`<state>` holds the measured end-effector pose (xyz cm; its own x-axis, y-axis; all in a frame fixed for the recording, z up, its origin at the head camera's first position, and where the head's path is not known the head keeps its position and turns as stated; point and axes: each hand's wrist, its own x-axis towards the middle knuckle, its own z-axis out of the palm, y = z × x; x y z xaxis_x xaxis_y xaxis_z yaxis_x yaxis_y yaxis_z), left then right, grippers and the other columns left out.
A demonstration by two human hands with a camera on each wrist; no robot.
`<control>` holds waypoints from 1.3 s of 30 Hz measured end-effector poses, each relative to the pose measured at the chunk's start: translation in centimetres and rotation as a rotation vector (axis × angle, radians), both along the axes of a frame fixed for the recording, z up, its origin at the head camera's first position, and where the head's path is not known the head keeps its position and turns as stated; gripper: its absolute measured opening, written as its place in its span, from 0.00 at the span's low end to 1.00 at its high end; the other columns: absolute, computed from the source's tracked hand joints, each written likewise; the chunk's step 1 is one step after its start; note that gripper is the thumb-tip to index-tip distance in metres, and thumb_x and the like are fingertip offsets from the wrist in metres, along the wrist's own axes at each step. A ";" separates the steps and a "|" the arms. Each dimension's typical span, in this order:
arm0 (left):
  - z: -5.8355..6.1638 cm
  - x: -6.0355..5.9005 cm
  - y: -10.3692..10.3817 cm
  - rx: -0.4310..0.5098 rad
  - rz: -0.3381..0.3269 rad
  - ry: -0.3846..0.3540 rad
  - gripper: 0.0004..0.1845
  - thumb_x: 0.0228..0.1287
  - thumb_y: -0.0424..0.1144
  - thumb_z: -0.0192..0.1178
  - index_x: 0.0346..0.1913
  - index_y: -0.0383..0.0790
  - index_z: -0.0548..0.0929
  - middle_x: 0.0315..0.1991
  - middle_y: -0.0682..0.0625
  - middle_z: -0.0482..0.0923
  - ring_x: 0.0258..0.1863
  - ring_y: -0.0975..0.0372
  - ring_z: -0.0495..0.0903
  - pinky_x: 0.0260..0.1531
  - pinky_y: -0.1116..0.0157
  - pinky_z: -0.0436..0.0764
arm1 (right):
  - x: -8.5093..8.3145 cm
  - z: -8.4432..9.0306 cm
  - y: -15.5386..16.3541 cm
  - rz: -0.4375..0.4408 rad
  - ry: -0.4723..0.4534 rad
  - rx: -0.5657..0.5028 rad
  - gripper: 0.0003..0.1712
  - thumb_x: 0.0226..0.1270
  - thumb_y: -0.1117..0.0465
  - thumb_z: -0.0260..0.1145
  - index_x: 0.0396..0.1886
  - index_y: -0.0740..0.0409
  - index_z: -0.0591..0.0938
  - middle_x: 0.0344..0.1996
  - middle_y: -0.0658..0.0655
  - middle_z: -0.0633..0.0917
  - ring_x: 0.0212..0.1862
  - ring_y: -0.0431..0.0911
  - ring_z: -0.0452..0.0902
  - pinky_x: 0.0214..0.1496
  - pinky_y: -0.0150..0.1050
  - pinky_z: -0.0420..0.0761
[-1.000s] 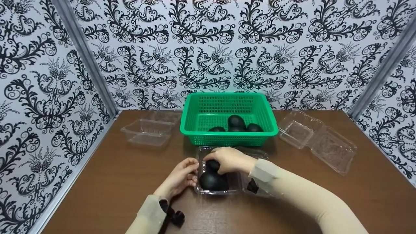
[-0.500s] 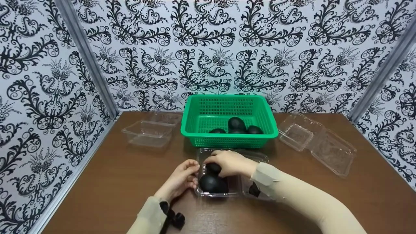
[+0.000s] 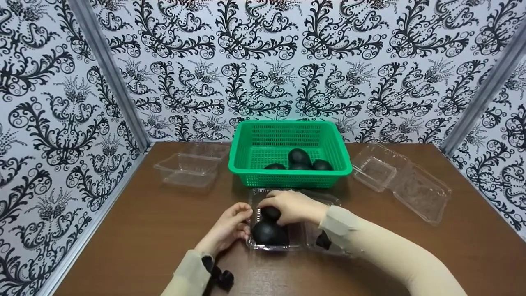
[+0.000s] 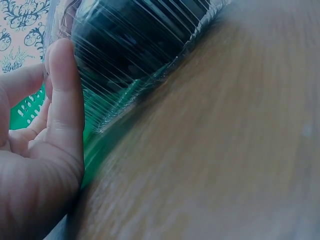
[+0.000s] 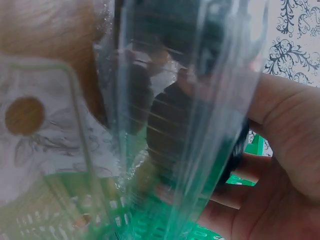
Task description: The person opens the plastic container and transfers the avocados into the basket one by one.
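Holding a small black avocado [image 3: 270,212] over the clear clamshell container [image 3: 296,242], the right hand [image 3: 292,206] has its fingers curled round the fruit, right above a bigger black avocado [image 3: 269,233] already sitting in the near end of the tray. The left hand [image 3: 228,227] is at the container's left wall, fingers fairly straight and pressed against the plastic; the left wrist view shows a fingertip [image 4: 64,80] flat on the ribbed clear side with the dark fruit behind it. The right wrist view is mostly see-through plastic with the dark avocado and the palm behind it, pretty blurry.

The container sits on the brown table [image 3: 139,230] just in front of a green plastic basket [image 3: 289,177], which has a few more black avocados [image 3: 298,156] in it. An empty clear tub [image 3: 187,169] is off to the left of the basket, and an opened clamshell [image 3: 400,181] lies flat to the right. Black-and-white swirly wallpaper [image 3: 263,61] all around.
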<state>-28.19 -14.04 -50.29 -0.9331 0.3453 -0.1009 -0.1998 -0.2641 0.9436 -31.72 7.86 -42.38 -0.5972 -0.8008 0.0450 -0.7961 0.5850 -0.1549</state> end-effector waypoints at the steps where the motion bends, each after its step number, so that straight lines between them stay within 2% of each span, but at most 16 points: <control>1: 0.0 0.0 0.0 0.001 0.000 0.001 0.09 0.69 0.36 0.57 0.46 0.39 0.69 0.31 0.48 0.69 0.14 0.65 0.72 0.13 0.73 0.76 | 0.0 0.0 0.0 -0.001 -0.004 -0.001 0.35 0.42 0.64 0.74 0.57 0.44 0.81 0.51 0.53 0.79 0.47 0.49 0.78 0.43 0.46 0.81; 14: 0.1 0.0 0.0 0.002 -0.006 0.003 0.10 0.69 0.37 0.57 0.46 0.38 0.69 0.31 0.48 0.70 0.15 0.66 0.72 0.14 0.73 0.76 | 0.3 1.4 0.2 -0.028 -0.028 0.020 0.37 0.45 0.64 0.74 0.60 0.43 0.79 0.56 0.55 0.77 0.52 0.50 0.77 0.47 0.47 0.81; 30: 0.1 0.1 -0.2 -0.001 0.002 0.007 0.11 0.69 0.37 0.58 0.46 0.38 0.69 0.31 0.48 0.69 0.16 0.66 0.72 0.15 0.73 0.77 | 0.7 2.6 0.4 -0.003 -0.016 -0.014 0.37 0.45 0.62 0.74 0.60 0.44 0.78 0.55 0.54 0.77 0.51 0.48 0.76 0.49 0.45 0.80; 39: 0.0 0.0 -0.2 -0.003 0.002 0.009 0.11 0.68 0.37 0.59 0.47 0.38 0.69 0.31 0.47 0.70 0.16 0.65 0.72 0.15 0.73 0.77 | 0.8 3.8 0.7 -0.026 -0.025 -0.015 0.38 0.45 0.59 0.77 0.61 0.44 0.78 0.55 0.53 0.77 0.51 0.46 0.75 0.50 0.44 0.80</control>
<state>-28.24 -14.20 -50.33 -0.9348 0.3427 -0.0932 -0.1904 -0.2620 0.9461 -30.91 8.52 -38.61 -0.6186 -0.7846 0.0418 -0.7766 0.6025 -0.1840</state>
